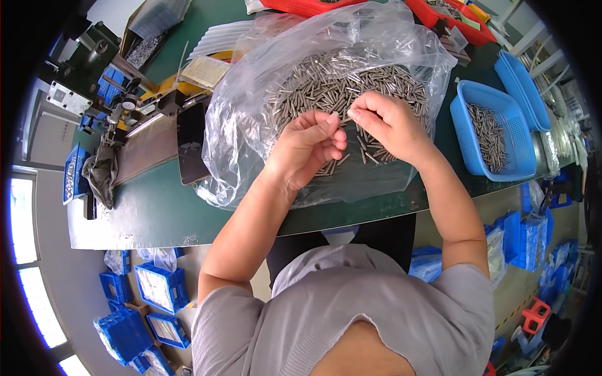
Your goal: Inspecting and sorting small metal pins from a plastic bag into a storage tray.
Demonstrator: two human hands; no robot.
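My left hand [303, 147] and my right hand [390, 125] meet over a large heap of small metal pins [323, 88]. Thumb and forefinger of each hand are pinched together, and a slim metal pin [344, 119] seems to span the short gap between the fingertips. Its ends are hidden by my fingers. The other fingers of my left hand curl loosely below the pinch. Under and around the heap spreads a clear plastic bag [235, 135], its mouth pulled wide and its film crumpled. Several loose pins lie just below my hands on the film.
At the right stands a blue basket [461, 128] with more pins, beside another blue basket [523, 88]. A dark phone-like slab [192, 144] lies left of the bag, near a metal bench fixture [125, 116]. Red trays [313, 7] sit at the back of the green table [150, 210].
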